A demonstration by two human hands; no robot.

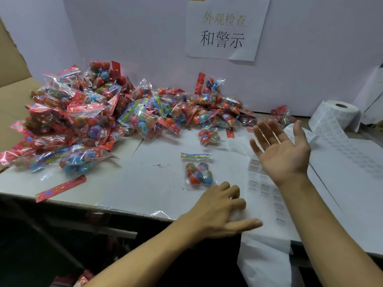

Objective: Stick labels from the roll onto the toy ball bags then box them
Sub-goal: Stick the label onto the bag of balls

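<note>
One clear toy ball bag [198, 172] with a rainbow header lies alone on the white paper in front of me. A big heap of ball bags [99, 112] covers the table's left and back. The label roll [336, 116] stands at the far right, and its label strip [263, 183] runs down across the table toward me. My left hand [221, 210] rests flat on the table just below the single bag, fingers spread. Above the strip my right hand [281, 148] is raised with the palm up and fingers straight, holding nothing.
A white wall with a paper sign [226, 27] closes the back. A cardboard box flap [12, 65] rises at the far left. A loose pink header card [61, 188] lies near the table's front edge [87, 206]. White sheets hang over the edge at the right.
</note>
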